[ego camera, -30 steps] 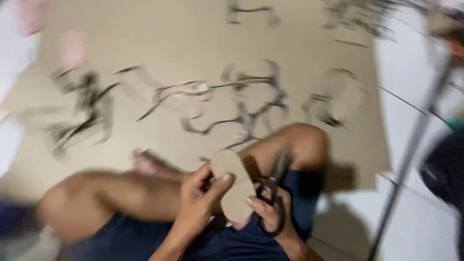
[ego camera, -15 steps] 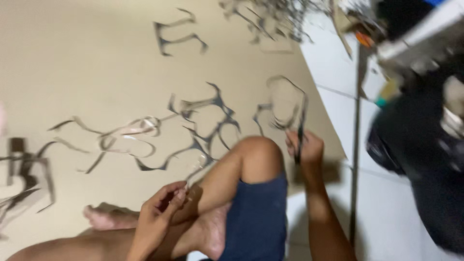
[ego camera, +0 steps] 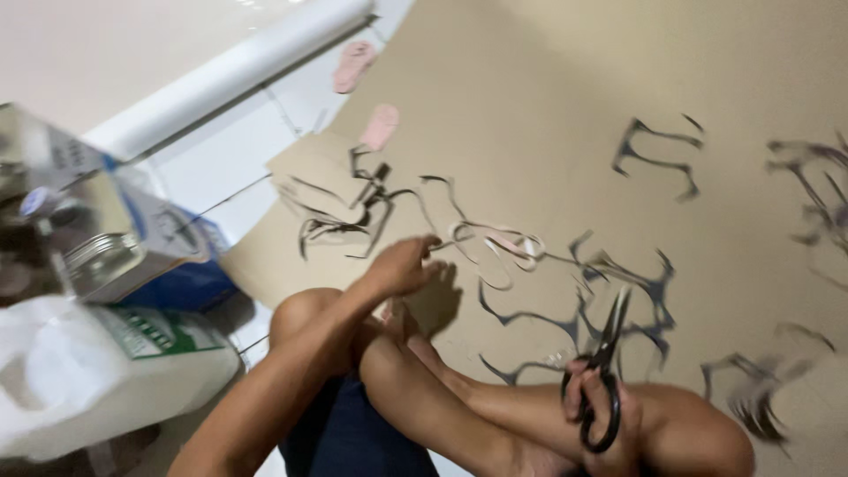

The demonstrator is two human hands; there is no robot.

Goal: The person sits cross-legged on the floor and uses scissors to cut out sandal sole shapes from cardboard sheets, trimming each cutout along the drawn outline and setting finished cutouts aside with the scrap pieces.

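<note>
Seated worker, legs crossed, on a large tan sheet [ego camera: 565, 97] spread over white floor tiles.

Right hand [ego camera: 601, 415]: fingers clenched through the loops of black scissors [ego camera: 603, 371], blades closed and pointing up and away from the knee, not in any material.

Left hand [ego camera: 402, 265]: reaching out to the left over the sheet, fingers loosely curled at a thin strip of offcut [ego camera: 450, 246]; whether it pinches the strip or only touches it cannot be told.

Work done, as judged: many cuts already made. Thin dark-edged offcuts [ego camera: 618, 291] lie in tangles across the sheet, in front of the legs, at far left [ego camera: 340, 208] and at right [ego camera: 658, 159]. Two pink sole-shaped pieces [ego camera: 380, 126] lie near the sheet's upper left edge, one on the sheet, one [ego camera: 353, 66] on the tiles beyond.

Work left, as judged: no uncut piece shows in either hand; how much remains cannot be told.

Edges and room: the sheet's left edge runs diagonally just beyond the left hand, tiles beyond it. A white jug [ego camera: 97, 371], a box [ego camera: 159, 238] and a jar [ego camera: 97, 256] crowd the left side near the left arm. A white pipe [ego camera: 238, 66] lies along the wall. Open sheet upper centre and upper right; offcuts clutter the near ground.
</note>
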